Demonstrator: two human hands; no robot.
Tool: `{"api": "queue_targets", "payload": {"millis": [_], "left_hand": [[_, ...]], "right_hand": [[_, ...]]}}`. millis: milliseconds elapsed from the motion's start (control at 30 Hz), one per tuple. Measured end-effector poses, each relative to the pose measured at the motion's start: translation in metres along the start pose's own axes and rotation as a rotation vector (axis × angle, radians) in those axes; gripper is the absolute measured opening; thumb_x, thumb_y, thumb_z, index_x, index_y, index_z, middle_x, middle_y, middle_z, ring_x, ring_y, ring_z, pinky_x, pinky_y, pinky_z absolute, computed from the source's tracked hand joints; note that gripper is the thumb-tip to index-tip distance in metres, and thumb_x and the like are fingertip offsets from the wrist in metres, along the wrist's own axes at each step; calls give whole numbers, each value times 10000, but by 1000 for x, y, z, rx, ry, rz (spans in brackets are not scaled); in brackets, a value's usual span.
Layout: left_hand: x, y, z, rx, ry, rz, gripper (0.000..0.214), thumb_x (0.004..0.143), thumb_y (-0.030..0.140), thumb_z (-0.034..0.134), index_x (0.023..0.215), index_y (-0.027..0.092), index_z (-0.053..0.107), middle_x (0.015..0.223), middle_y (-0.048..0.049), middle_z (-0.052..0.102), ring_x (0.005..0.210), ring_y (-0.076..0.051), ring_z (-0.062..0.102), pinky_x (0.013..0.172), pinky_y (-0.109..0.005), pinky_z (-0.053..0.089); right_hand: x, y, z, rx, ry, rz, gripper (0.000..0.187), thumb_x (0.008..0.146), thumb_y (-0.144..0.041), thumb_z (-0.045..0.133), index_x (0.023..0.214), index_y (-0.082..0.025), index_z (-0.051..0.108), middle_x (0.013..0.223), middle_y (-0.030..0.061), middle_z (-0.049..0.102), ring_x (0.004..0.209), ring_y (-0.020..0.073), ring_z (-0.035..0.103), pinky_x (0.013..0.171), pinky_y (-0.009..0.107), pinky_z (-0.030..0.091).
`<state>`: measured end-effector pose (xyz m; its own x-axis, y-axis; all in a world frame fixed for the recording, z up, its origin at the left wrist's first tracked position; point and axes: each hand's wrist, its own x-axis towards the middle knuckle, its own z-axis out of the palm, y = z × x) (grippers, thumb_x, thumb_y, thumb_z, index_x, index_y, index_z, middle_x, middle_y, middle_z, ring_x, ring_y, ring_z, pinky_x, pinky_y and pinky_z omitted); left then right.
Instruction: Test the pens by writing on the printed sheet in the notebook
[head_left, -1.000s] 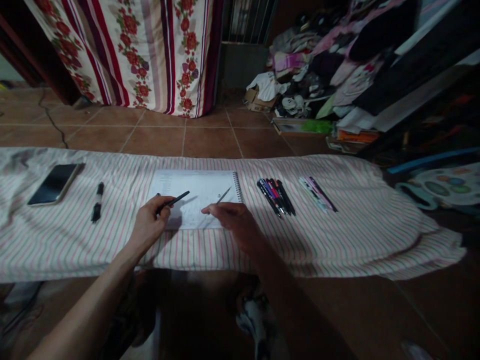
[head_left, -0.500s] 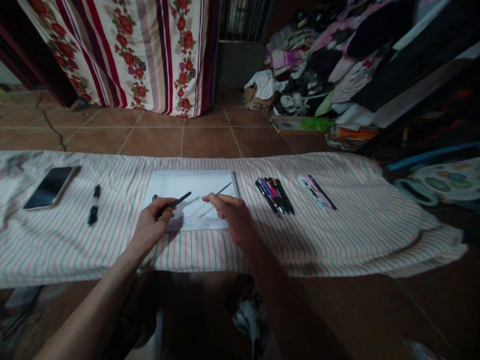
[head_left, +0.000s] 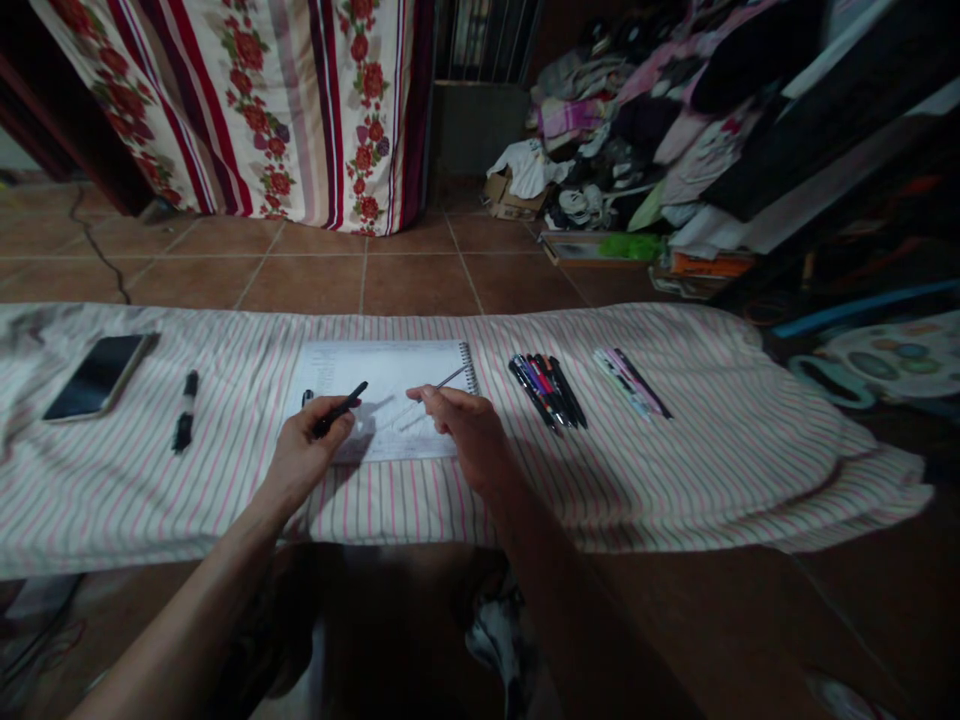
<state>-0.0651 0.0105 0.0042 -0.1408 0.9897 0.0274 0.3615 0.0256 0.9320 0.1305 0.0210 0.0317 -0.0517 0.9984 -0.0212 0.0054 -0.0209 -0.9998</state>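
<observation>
My left hand (head_left: 313, 432) is closed round a black pen (head_left: 346, 406), which points up and to the right over the spiral notebook (head_left: 352, 360). Above the notebook's right half, my right hand (head_left: 465, 420) pinches a thin dark stick (head_left: 452, 376); it is much slimmer than the pen, and its kind is unclear. The stick slants up toward the spiral binding. A small black piece (head_left: 307, 397) shows by my left knuckles, partly hidden. The notebook lies open on the striped cloth, its page pale with faint print.
Several pens (head_left: 549, 392) lie bunched right of the notebook, with pastel pens (head_left: 634, 383) farther right. To the left are a black marker-like pen (head_left: 185, 412) and a phone (head_left: 97, 377). The striped cloth (head_left: 720, 450) covers the long surface. Clothes (head_left: 585, 120) are piled beyond.
The pen in my left hand has drawn back slightly left and sits deeper in the fingers. My right hand has barely moved, still pinching the thin stick.
</observation>
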Motion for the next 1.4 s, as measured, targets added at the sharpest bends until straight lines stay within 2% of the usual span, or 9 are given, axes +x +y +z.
{"api": "queue_targets", "payload": {"millis": [100, 200, 333, 433, 567, 900, 1200, 1300, 1400], "left_hand": [[-1, 8, 4, -50, 2, -39, 303, 679, 414, 653, 856, 173, 701, 802, -28, 679, 722, -162, 565, 672, -284, 422], [-2, 15, 6, -95, -29, -53, 282, 671, 431, 669, 788, 177, 707, 732, -14, 664, 668, -144, 534, 640, -271, 411], [-4, 21, 6, -125, -49, -47, 280, 658, 439, 691, 747, 173, 704, 685, -5, 643, 662, -143, 533, 636, -272, 418], [-5, 22, 7, -138, -79, -56, 255, 651, 403, 706, 746, 167, 697, 684, -5, 638, 684, -149, 550, 654, -281, 427], [-6, 22, 10, -170, -126, -47, 225, 655, 368, 705, 740, 161, 682, 703, -11, 636, 708, -152, 555, 683, -292, 431], [-6, 22, 15, -168, -157, -42, 189, 689, 353, 674, 681, 165, 646, 639, 21, 558, 632, -116, 494, 617, -262, 400], [-4, 17, 12, -122, -67, -60, 239, 695, 401, 642, 654, 172, 591, 571, 34, 480, 564, -109, 433, 524, -241, 332], [-4, 14, 9, -80, -57, -51, 250, 705, 414, 623, 643, 173, 590, 549, 35, 465, 549, -112, 427, 522, -246, 323], [-5, 15, 7, -56, -85, -36, 265, 748, 435, 572, 710, 180, 630, 590, 13, 517, 587, -132, 465, 545, -256, 345]], "right_hand": [[0, -2, 3, -8, -16, -7, 342, 755, -445, 549, 827, -174, 743, 520, -46, 363, 554, 100, 339, 544, 252, 272], [0, -4, 7, -12, -34, -9, 321, 743, -425, 558, 822, -179, 749, 545, -30, 475, 593, 113, 432, 578, 258, 325], [-1, -2, 10, -71, -77, 2, 295, 758, -410, 554, 838, -204, 750, 719, 11, 665, 738, 158, 577, 652, 277, 396], [-1, 1, 11, -99, -113, -20, 254, 775, -386, 556, 830, -228, 747, 850, 28, 718, 842, 181, 623, 731, 301, 430], [0, 4, 13, -108, -141, -64, 222, 792, -351, 559, 824, -235, 745, 870, 40, 723, 905, 192, 637, 804, 323, 440], [0, 8, 17, -132, -151, -82, 215, 791, -347, 564, 762, -222, 738, 773, 31, 701, 826, 183, 627, 759, 312, 443], [3, 9, 10, -142, -109, -52, 309, 797, -386, 506, 873, -191, 734, 755, 23, 675, 688, 139, 547, 603, 263, 386], [5, 11, 7, -137, -54, -56, 332, 793, -404, 508, 883, -177, 732, 649, 7, 614, 652, 134, 516, 572, 253, 361], [6, 9, 1, -111, 82, -43, 353, 795, -425, 504, 893, -168, 725, 624, 1, 578, 633, 131, 509, 567, 250, 363]]}}
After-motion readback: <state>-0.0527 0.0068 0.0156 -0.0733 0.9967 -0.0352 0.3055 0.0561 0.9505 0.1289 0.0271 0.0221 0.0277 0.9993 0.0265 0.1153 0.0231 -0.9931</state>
